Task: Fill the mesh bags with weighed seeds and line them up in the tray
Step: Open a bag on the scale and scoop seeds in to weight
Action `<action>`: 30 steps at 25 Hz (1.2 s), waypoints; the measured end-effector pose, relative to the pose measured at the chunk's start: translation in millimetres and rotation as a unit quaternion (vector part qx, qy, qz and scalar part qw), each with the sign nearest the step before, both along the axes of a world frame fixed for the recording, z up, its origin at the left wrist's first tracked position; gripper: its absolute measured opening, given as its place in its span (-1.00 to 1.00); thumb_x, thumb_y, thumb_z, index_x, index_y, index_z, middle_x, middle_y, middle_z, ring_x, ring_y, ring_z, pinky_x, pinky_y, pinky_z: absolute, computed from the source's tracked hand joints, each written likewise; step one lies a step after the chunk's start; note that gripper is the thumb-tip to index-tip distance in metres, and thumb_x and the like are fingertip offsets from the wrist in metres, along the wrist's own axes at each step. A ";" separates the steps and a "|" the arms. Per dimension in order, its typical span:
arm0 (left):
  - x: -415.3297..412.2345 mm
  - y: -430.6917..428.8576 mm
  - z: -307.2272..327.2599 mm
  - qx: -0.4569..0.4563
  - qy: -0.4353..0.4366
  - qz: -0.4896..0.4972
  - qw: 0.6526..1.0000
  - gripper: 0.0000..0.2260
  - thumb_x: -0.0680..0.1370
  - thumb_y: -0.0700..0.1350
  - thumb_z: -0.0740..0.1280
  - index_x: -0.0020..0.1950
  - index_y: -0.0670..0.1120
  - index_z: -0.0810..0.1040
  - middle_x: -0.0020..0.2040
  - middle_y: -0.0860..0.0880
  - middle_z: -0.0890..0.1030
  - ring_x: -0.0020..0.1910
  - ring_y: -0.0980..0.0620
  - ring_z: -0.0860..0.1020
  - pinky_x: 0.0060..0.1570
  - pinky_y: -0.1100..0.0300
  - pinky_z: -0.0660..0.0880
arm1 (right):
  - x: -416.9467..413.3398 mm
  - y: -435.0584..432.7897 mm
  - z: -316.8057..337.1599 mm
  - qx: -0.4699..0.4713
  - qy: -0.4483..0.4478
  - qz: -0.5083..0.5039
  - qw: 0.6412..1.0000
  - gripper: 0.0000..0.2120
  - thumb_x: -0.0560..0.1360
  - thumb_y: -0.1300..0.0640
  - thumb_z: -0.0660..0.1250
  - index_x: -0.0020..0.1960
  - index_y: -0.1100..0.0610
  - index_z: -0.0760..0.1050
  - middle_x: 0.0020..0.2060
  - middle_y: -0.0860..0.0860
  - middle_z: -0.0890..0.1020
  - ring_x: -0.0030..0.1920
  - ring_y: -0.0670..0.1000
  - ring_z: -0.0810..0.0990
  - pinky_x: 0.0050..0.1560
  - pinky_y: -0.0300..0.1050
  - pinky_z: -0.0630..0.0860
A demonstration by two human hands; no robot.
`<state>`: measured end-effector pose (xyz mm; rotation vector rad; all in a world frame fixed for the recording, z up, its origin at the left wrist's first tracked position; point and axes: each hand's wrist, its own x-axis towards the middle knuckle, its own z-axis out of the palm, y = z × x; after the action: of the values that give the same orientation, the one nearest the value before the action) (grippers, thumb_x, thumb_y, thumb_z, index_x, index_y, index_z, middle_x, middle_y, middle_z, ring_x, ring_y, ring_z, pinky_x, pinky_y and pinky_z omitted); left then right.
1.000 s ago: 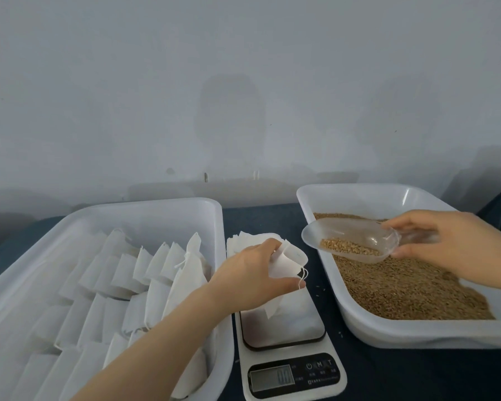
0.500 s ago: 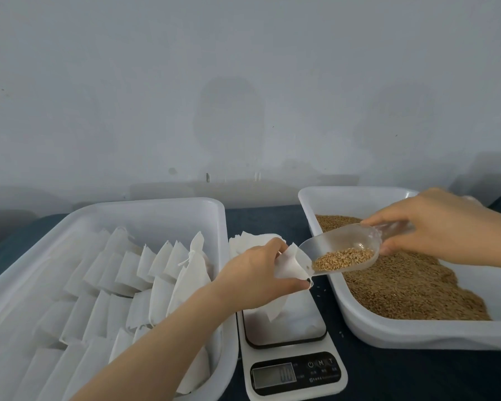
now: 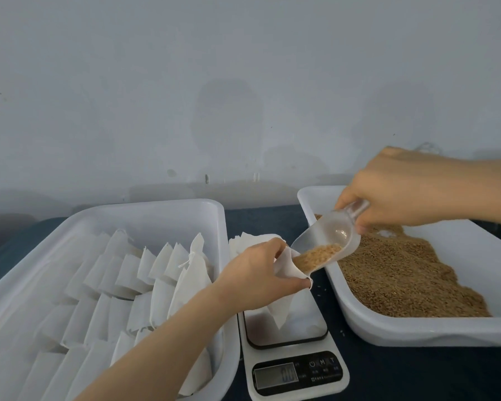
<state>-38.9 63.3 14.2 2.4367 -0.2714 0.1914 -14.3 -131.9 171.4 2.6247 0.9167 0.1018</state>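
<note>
My left hand [image 3: 261, 273] grips a white mesh bag [image 3: 284, 296] by its open mouth, above the platform of a white digital scale [image 3: 289, 342]. My right hand [image 3: 402, 195] holds the handle of a clear plastic scoop [image 3: 330, 238], tilted down to the left. Brown seeds [image 3: 315, 256] slide from the scoop's lip into the bag's mouth. At the right stands a white tub [image 3: 417, 334] holding loose seeds [image 3: 402, 276]. The white tray [image 3: 156, 209] at the left holds rows of several white bags [image 3: 133, 279].
A small stack of empty white bags [image 3: 243, 241] lies behind the scale, between the tray and the tub. Everything rests on a dark blue table [image 3: 417, 377] against a pale wall. A few stray seeds lie on the table beside the scale.
My right hand rose and tipped the scoop down to the bag's mouth; the seeds now run out of it into the bag. My left hand stayed over the scale.
</note>
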 end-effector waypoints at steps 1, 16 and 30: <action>0.5 0.6 -0.6 -0.005 -0.008 0.002 1.000 -0.61 0.36 0.27 0.40 0.04 0.09 0.45 -0.19 0.33 0.50 -0.19 0.25 0.50 -0.22 0.28 0.49 | -3.3 7.7 5.0 -0.016 -0.004 0.007 1.000 -0.80 0.41 -0.15 0.37 0.02 -0.19 0.58 -0.20 -0.16 0.64 -0.12 -0.11 0.55 -0.14 -0.37 0.29; -0.8 2.7 -1.3 -0.004 0.012 -0.007 1.000 -0.67 0.40 0.24 0.38 0.04 0.18 0.36 -0.17 0.29 0.43 -0.23 0.30 0.46 -0.29 0.42 0.33 | -17.9 5.1 1.8 -0.039 -0.256 -0.057 0.964 -0.76 0.43 0.09 0.39 -0.24 0.03 0.31 -0.37 -0.08 0.39 -0.30 0.03 0.38 -0.32 -0.15 0.20; 1.3 1.1 -2.6 0.002 0.026 -0.010 1.000 -0.63 0.38 0.27 0.39 0.09 0.22 0.38 -0.10 0.31 0.48 -0.14 0.29 0.50 -0.13 0.33 0.47 | 88.7 -91.0 -159.2 0.305 -0.090 -0.356 0.879 -0.76 0.58 0.08 0.16 0.13 0.22 0.22 -0.10 0.10 0.20 -0.35 0.14 0.39 -0.38 0.01 0.39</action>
<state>-37.5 64.4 11.6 2.4387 -0.2725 0.1174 74.4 -222.9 12.3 3.2626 -0.2400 0.4992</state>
